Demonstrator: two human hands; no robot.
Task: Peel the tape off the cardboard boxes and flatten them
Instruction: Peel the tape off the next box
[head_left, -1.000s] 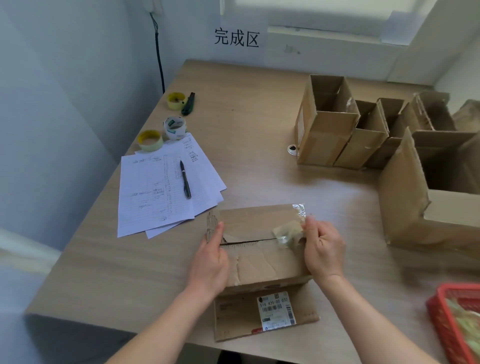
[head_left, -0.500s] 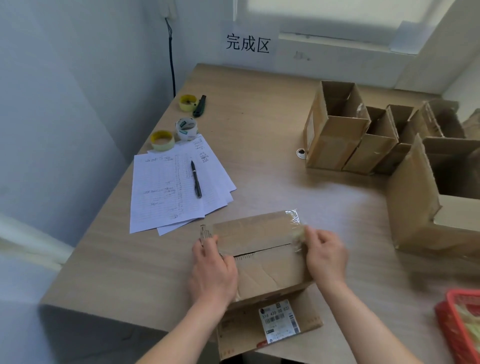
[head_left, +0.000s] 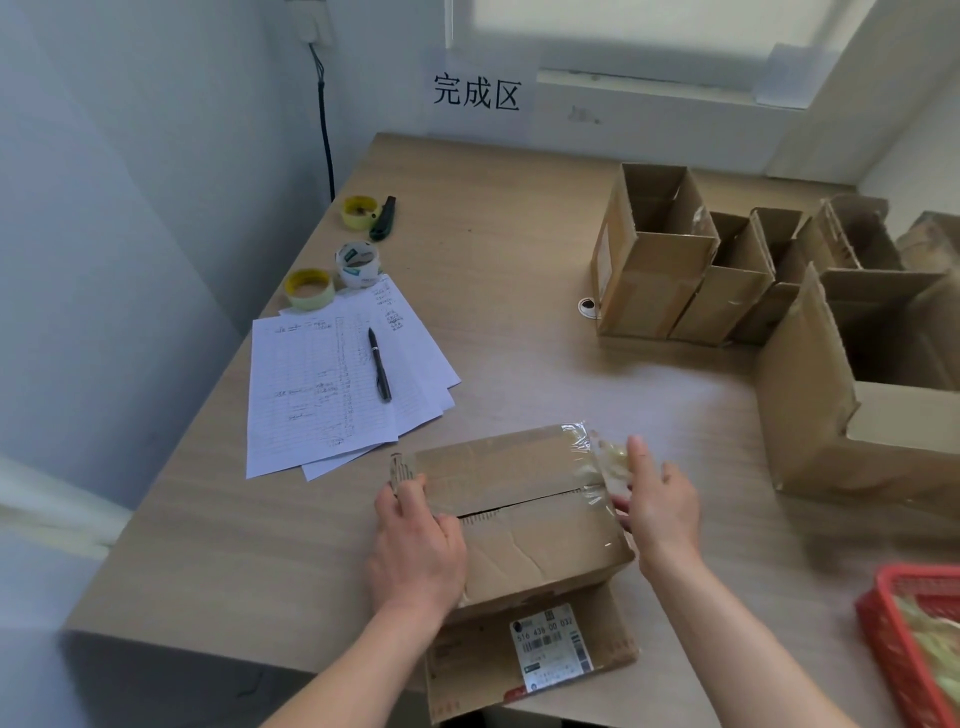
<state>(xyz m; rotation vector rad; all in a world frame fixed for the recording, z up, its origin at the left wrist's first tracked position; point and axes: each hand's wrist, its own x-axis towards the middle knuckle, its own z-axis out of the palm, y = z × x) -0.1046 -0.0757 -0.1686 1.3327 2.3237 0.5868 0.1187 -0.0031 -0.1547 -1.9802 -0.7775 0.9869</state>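
Cardboard box (head_left: 524, 514) sits at the near edge of the table (head_left: 493, 249), its label flap overhanging that edge, closed top facing up. That puts the taped seam within reach of both hands.

Left hand (head_left: 415, 551) lies on the box's left end, fingers curled over the top-left corner and pressing down. Likely an anchor, so the box doesn't slide or lift while the strip is pulled.

Right hand (head_left: 657, 506) is at the box's right end, fingers closed on a crumpled wad of clear tape (head_left: 605, 462). The wad is pulled off to the right past the seam, one end apparently stuck at the far-right corner. Exact pinch is blurred.

Seam between the top flaps looks mostly bare, so my read is this strip is nearly off; flattening not started.

Red basket (head_left: 904, 654) at the near-right corner holds pale crumpled stuff, probably stripped tape, so it sits close to the pulling hand.

Open boxes (head_left: 670, 270) line the far-right side, upright, not flattened. Paper sheets (head_left: 332, 384) with pen (head_left: 380, 364) and tape rolls (head_left: 332, 260) stay along the left edge, well apart from the work.
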